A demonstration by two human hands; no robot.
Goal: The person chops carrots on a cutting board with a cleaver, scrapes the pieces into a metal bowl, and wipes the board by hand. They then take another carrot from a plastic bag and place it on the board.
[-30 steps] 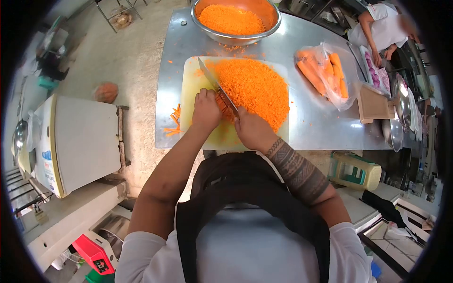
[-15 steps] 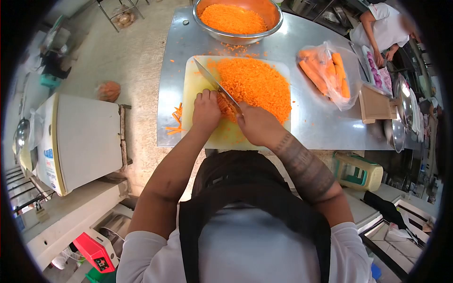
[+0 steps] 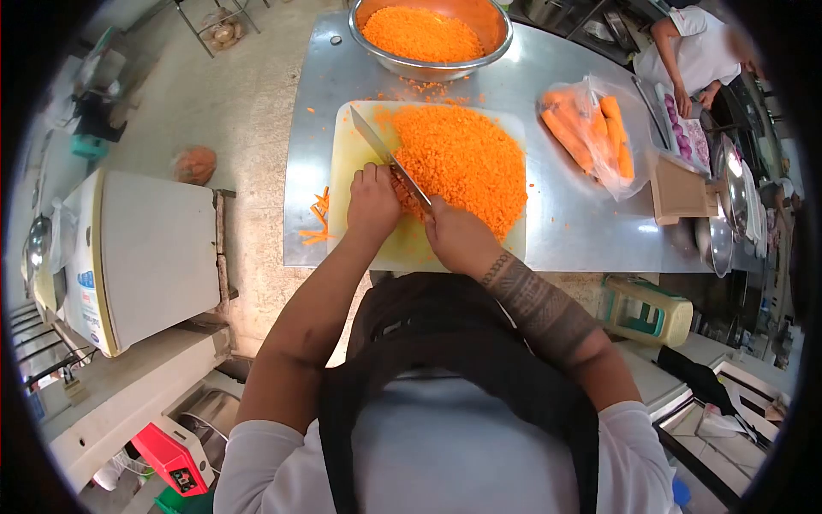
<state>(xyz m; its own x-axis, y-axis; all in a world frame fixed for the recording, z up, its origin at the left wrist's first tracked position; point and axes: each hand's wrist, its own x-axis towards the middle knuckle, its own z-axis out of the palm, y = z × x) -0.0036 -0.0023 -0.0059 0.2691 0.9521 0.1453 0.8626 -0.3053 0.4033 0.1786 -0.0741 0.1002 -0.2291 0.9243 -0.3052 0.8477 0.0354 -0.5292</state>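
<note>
My right hand (image 3: 462,233) is wrapped round the handle of a large kitchen knife (image 3: 377,141), its blade slanting up to the left over the cutting board (image 3: 349,141). My left hand (image 3: 374,204) presses down on the board with curled fingers, holding cut carrot pieces (image 3: 405,196) right beside the blade. Most of what lies under those fingers is hidden. Finely chopped carrot (image 3: 467,158) forms a big heap to the right of the knife. A few carrot sticks (image 3: 318,214) lie on the steel table just left of the board.
A steel bowl (image 3: 428,70) with chopped carrot stands behind the board. To the right are a plastic bag of whole carrots (image 3: 586,133) and a brown box (image 3: 681,188). A co-worker (image 3: 689,51) handles purple onions at the far right. A white freezer (image 3: 158,248) stands left.
The knife and my right hand have shifted slightly, and the blade's angle differs a little. My left hand stays on the carrot pieces in nearly the same spot.
</note>
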